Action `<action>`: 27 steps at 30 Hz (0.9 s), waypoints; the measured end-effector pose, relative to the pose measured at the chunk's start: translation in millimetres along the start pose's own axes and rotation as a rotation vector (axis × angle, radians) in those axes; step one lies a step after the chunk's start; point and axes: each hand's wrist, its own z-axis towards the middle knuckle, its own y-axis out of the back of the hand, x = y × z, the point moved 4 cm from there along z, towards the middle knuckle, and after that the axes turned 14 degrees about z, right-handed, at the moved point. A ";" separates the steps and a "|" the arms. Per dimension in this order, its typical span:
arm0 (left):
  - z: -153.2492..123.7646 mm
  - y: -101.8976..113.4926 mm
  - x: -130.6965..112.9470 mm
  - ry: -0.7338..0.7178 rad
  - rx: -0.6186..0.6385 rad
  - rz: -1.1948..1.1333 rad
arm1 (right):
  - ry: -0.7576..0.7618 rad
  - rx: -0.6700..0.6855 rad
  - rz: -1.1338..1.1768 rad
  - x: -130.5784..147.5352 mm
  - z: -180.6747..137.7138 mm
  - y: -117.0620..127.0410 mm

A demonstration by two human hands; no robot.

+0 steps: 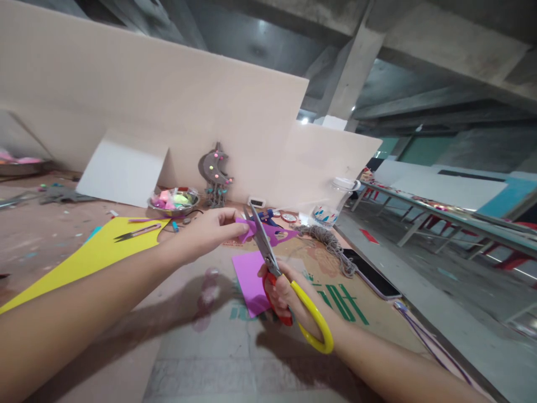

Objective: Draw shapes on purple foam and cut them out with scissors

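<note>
My left hand (210,226) pinches a purple paper piece (274,232); my right hand (289,296) grips yellow-handled scissors (268,254) cutting it.

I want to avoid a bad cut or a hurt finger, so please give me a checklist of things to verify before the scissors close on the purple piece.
1. Right hand grips the scissors by the handles: ok.
2. Left hand pinches the purple piece at its left end: ok.
3. Purple piece lies between the open blades: cannot tell, the blades overlap it in this view.
4. Left fingertips away from the blades: not ok, they look close.
5. Pink sheet on the table below, apart from the blades: ok.
6. Phone and twine away from the cut: ok.
</note>
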 end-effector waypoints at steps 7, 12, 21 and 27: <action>0.7 -2.1 0.1 0.011 0.005 -0.056 | 0.012 -0.011 0.051 0.4 0.1 -2.8; -1.1 -11.7 -5.8 0.041 0.067 -0.123 | 0.028 0.000 0.108 -2.1 0.7 -3.3; -4.3 -10.1 -9.5 0.019 -0.031 -0.165 | 0.037 -0.036 0.034 -0.3 0.5 -2.1; -6.1 -14.3 -16.5 -0.053 0.014 -0.155 | 0.150 0.024 -0.118 11.0 -0.7 -6.2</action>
